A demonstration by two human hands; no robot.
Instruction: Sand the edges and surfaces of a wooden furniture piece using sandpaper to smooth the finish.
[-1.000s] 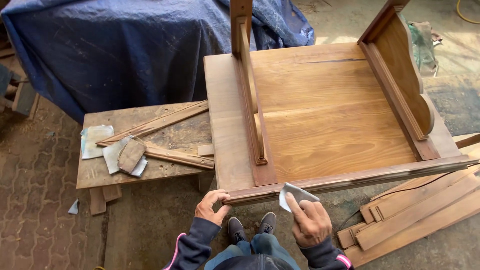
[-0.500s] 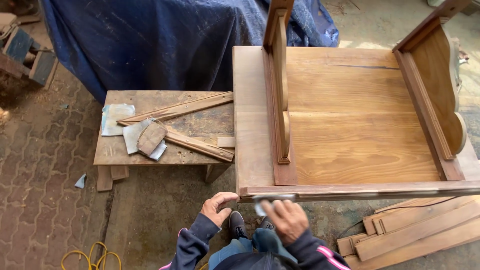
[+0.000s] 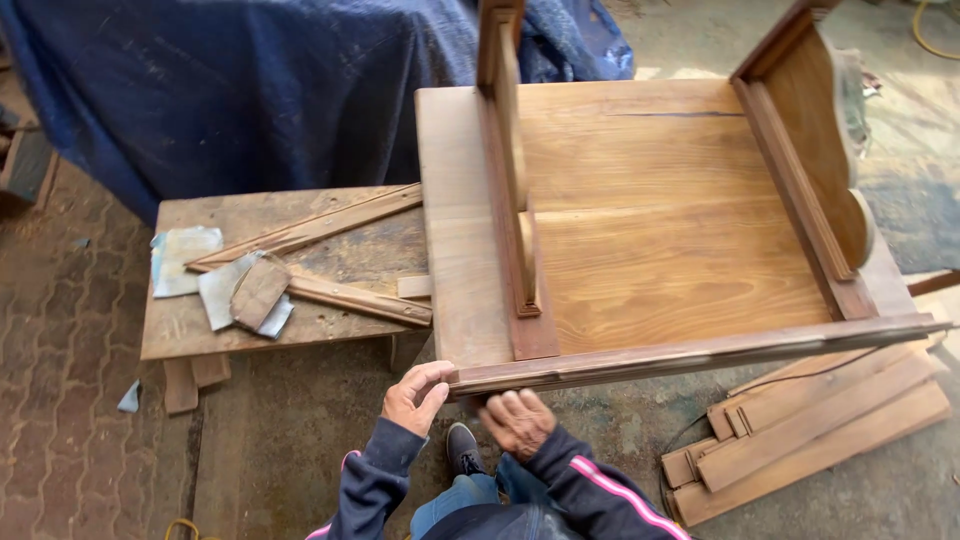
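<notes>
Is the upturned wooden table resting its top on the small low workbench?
No, the upturned wooden table stands beside the small low workbench, whose top holds strips and sandpaper.

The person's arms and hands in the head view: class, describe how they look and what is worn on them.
Both hands are bare, with no gloves. The left hand comes out of a dark navy long sleeve with a thin pink stripe along its edge. The right hand, slightly blurred, comes out of a matching sleeve with a bolder pink stripe running down it. No watch or rings can be made out.
</notes>
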